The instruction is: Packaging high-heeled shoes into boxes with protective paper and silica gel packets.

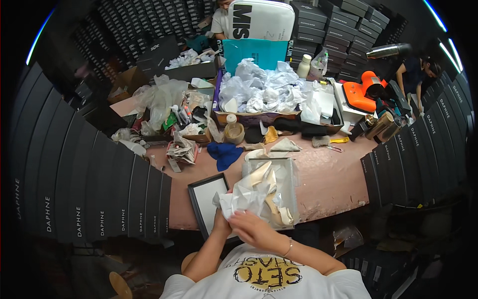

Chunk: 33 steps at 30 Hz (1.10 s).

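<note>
White tissue paper (243, 198) lies bunched over the left side of an open shoe box (295, 172). My left hand (222, 220) is closed on the paper's near-left edge, its fingers partly hidden by it. Stretched out flat, my right hand (251, 230) rests against the lower edge of the same sheet. Inside the box are beige high-heeled shoes (272, 180), partly covered by the paper; a pale heel end (285, 216) shows at the near right. A dark-rimmed box lid (198, 200) with a white inside lies to the left, partly under my left forearm.
Stacked dark shoe boxes (89, 184) wall the table's left, with more boxes (423, 149) at right. Behind are a blue cloth (225, 154), a bottle of amber liquid (233, 132), a brush (321, 141), a carton of crumpled paper (259, 89) and an orange device (359, 95). Two people work farther back.
</note>
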### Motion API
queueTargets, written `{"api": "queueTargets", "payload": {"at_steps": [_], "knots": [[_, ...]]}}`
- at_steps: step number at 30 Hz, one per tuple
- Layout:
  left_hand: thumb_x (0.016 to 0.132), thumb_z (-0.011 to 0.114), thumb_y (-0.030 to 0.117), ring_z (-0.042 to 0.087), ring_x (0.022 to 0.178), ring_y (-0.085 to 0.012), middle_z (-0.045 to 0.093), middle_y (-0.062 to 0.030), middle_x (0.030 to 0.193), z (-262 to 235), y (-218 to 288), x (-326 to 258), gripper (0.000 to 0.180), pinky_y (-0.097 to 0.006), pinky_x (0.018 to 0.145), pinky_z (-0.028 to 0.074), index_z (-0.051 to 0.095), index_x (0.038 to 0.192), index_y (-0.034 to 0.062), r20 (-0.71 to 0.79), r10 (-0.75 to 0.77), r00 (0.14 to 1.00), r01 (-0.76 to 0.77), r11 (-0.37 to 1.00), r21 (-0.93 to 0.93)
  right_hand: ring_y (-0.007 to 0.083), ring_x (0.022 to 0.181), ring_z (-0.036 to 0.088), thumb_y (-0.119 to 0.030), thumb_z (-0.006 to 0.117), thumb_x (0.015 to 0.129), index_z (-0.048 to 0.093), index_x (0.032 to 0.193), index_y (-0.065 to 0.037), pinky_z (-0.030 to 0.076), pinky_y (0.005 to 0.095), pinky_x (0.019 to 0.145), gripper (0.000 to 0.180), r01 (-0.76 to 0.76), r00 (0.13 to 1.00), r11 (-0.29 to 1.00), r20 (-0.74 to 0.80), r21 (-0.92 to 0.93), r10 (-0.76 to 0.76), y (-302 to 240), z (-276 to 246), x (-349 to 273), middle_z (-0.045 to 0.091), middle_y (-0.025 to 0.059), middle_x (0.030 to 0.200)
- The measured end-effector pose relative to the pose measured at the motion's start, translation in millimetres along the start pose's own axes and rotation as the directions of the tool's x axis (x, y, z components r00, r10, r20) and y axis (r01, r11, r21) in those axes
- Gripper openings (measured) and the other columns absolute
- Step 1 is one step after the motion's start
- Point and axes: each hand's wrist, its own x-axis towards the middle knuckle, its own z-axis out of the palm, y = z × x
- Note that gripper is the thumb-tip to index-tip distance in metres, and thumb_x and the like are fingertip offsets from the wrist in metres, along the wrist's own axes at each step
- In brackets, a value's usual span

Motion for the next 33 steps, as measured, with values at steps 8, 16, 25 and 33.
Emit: {"api": "queueTargets", "payload": {"at_steps": [8,16,25,33], "knots": [[0.1,0.041,0.037,0.06,0.106,-0.0229,0.06,-0.0097,0.118,-38,54,-13,0.046,-0.036,0.093,0.048,0.046,0.131,0.0049,0.022,-0.302,0.953,0.298,0.946,0.126,0.0346,0.08,0.063,-0.028,0.07,0.08,0.044,0.131,-0.007,0.05,0.0422,0.067,0.061,-0.093,0.948,0.859,0.22,-0.504,0.231,11,-78,17,0.063,0.0181,0.098],[0.097,0.037,0.025,0.057,0.109,-0.0276,0.059,-0.0141,0.118,38,69,7,0.04,-0.04,0.096,0.045,0.046,0.127,0.0005,-0.196,0.149,0.969,-0.126,0.984,0.122,0.0336,0.092,0.065,-0.035,0.075,0.077,0.047,0.13,-0.002,0.052,0.0382,0.078,0.068,-0.436,0.891,0.898,-0.166,-0.062,0.422,80,-76,-36,0.062,0.0233,0.109],[0.099,0.037,0.028,0.059,0.096,-0.0227,0.06,-0.0099,0.104,94,113,82,0.035,-0.039,0.088,0.049,0.051,0.119,0.0031,-0.142,0.521,0.842,-0.519,0.853,0.053,0.0103,0.081,0.06,-0.02,0.068,0.086,0.055,0.121,0.001,0.052,0.0236,0.06,0.043,-0.28,0.728,0.454,-0.121,0.846,0.675,95,-88,-56,0.063,0.0083,0.1],[0.086,0.057,0.012,0.059,0.082,-0.0313,0.061,-0.0128,0.083,122,102,80,0.019,-0.042,0.081,0.049,0.058,0.1,-0.001,0.703,0.641,0.307,-0.842,-0.162,0.515,0.013,0.081,0.062,-0.022,0.06,0.093,0.058,0.112,0.003,0.055,0.0253,0.065,0.032,-0.296,0.271,0.794,-0.751,0.53,0.602,125,-154,-90,0.063,0.0075,0.096]]}}
